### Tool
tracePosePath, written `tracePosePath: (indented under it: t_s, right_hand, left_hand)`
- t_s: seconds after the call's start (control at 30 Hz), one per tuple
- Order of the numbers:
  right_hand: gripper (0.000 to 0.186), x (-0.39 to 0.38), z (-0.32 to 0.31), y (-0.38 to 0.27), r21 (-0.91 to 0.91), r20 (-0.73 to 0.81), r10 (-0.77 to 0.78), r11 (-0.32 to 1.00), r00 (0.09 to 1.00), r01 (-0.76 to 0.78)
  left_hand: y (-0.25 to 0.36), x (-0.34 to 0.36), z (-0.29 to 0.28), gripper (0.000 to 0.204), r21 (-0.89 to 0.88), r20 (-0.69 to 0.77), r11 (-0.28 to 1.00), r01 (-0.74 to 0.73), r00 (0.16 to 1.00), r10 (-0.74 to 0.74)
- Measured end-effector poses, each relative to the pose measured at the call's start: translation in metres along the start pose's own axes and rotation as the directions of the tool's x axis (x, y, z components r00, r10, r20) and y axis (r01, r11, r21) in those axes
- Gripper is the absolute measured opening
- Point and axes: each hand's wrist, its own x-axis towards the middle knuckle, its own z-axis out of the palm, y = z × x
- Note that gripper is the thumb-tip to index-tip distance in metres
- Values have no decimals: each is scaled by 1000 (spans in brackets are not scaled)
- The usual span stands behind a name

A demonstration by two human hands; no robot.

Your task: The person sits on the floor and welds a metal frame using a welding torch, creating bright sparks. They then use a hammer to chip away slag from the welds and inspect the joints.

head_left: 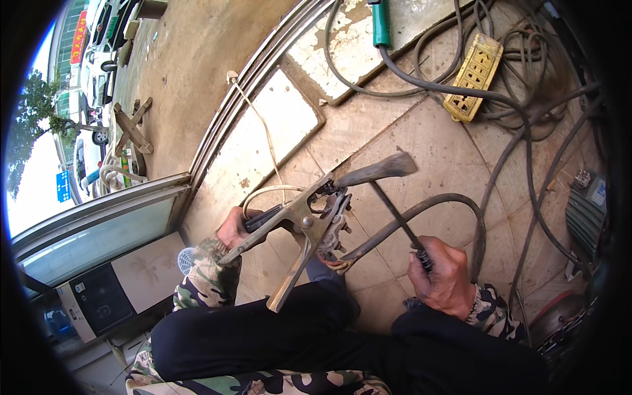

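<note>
My left hand is closed at the left side of a worn metal welding ground clamp, holding it up above my knees. A dark handle-like piece lies between my fingers and the clamp; what it belongs to is unclear. My right hand grips the coiled handle of a chipping hammer. Its long flat head lies across the clamp's jaw end, next to bolts and a rough metal fitting. Below the jaws, a thick dark cable ends in bare copper-coloured strands.
On the tiled floor lie a yellow power strip, tangled black cables and a green-handled tool. A green finned motor-like unit stands at right. A door track and glass door run along the left.
</note>
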Motion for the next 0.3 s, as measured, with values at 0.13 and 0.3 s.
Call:
tracePosePath:
  t_s: [0.13,0.3]
  right_hand:
    - [20,-3,-6,-4,48,-64,104,994,992,-101]
    - [21,0,-2,-2,-24,6,24,999,1000,-24]
  left_hand:
    - [10,-4,3,32,20,-49,1000,-16,999,17]
    - [-10,-2,-7,34,41,84,998,40,995,-44]
